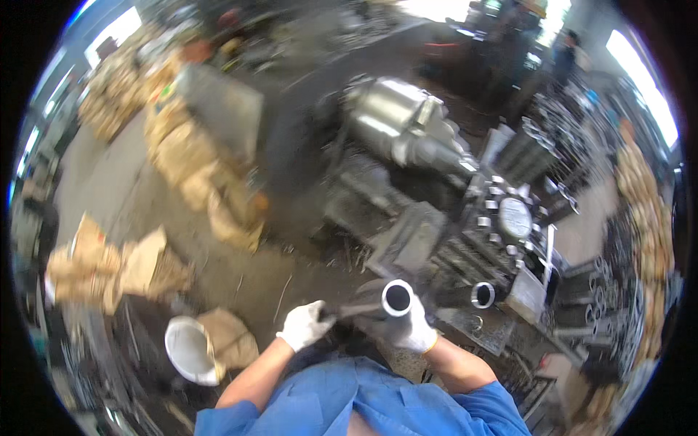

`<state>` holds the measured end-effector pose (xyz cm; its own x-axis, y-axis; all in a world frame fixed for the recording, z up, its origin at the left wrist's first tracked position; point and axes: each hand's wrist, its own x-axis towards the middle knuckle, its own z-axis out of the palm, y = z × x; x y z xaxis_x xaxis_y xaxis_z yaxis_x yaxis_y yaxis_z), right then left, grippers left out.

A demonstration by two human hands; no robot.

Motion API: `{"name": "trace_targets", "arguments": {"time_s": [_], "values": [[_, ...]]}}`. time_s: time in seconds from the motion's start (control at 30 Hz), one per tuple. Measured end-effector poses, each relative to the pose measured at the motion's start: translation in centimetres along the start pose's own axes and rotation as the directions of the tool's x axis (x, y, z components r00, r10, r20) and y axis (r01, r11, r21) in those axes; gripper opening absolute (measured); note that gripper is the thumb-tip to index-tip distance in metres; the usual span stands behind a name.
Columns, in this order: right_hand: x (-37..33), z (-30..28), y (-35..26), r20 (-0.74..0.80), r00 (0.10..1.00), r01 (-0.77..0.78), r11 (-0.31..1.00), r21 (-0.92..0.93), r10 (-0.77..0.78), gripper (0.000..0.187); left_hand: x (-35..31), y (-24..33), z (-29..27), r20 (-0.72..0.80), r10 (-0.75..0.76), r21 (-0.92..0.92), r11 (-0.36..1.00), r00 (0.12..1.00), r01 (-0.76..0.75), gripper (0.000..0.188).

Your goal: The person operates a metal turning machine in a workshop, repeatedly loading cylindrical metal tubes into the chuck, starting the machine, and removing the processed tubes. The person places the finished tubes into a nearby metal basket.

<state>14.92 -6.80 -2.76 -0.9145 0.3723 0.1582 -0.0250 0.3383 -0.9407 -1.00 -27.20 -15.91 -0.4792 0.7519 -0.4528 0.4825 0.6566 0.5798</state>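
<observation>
My right hand [416, 331], in a white glove, is closed around a metal tube [397, 312]. The tube's bright round end and dark bore face up toward me. At the left, my white-gloved left hand [304, 325] is closed on the near end of a dark, blurred, strip-like thing [352, 311], which reaches across to the tube. Motion blur hides what kind of thing it is. Just right of my right hand, a second tube end [483, 294] shows beside the machine block [472, 251].
Ahead stands a machine with a shiny rounded metal housing [396, 116] and a bolted round face [515, 218]. Bundled tubes [592, 291] are stacked at the right. A white bucket [190, 350] and brown paper sacks [120, 265] sit at the left. A person [566, 58] stands far right.
</observation>
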Motion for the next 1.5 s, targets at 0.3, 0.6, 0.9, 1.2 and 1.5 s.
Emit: {"name": "trace_targets", "arguments": {"time_s": [0.3,0.6,0.9,1.2,1.5], "values": [[-2.9,10.6,7.0,0.342,0.914,-0.078,0.923,-0.376,0.216,0.046,-37.4,-34.6,27.6,-0.067,-0.992,-0.818,0.117,0.109,0.563,0.046],[-2.6,37.8,-4.8,0.779,0.608,0.306,0.861,-0.407,0.153,0.061,-50.8,-29.4,46.4,0.312,-0.947,-0.949,-0.314,-0.082,0.013,0.053],[-11.2,62.3,-18.7,0.930,-0.161,0.544,0.756,0.363,-0.330,0.054,-50.2,-18.4,53.8,0.745,-0.439,-0.548,0.027,-0.502,-0.836,0.056],[-24.5,82.3,-24.0,0.606,-0.522,0.240,0.578,0.780,-0.601,0.061,-57.6,-7.3,50.4,0.560,0.680,-0.611,-0.045,-0.472,-0.790,0.075],[-21.1,89.1,-31.6,0.299,-0.944,0.239,0.340,0.909,-0.136,0.056,-61.6,-5.0,46.1,0.339,0.492,-0.738,-0.390,-0.802,-0.551,0.047]]}}
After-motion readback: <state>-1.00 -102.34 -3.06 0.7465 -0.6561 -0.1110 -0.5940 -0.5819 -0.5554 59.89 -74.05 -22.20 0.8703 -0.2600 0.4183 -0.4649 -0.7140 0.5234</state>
